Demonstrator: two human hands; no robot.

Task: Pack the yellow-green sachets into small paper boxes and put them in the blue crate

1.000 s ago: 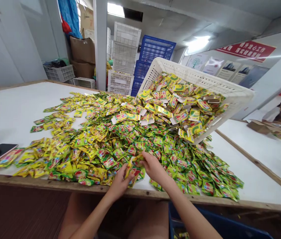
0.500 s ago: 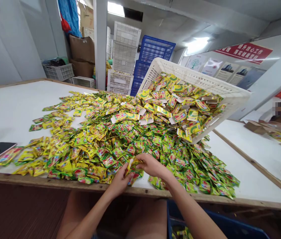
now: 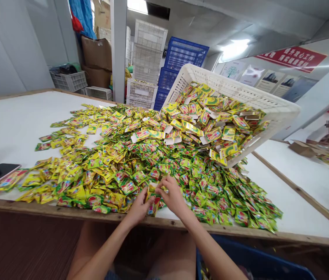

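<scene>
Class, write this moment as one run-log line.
left hand: holds small box; right hand: at box's upper end; table: loose packets; beyond: tilted white crate, boxes inside

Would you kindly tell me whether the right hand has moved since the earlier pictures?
Yes: judged against the dark spot on the wooden front edge, the right hand has shifted slightly leftward, toward the left hand.

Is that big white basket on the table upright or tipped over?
Tipped: the white basket slants, its open mouth facing the person, and small yellow cartons spill out onto the packets.
</scene>
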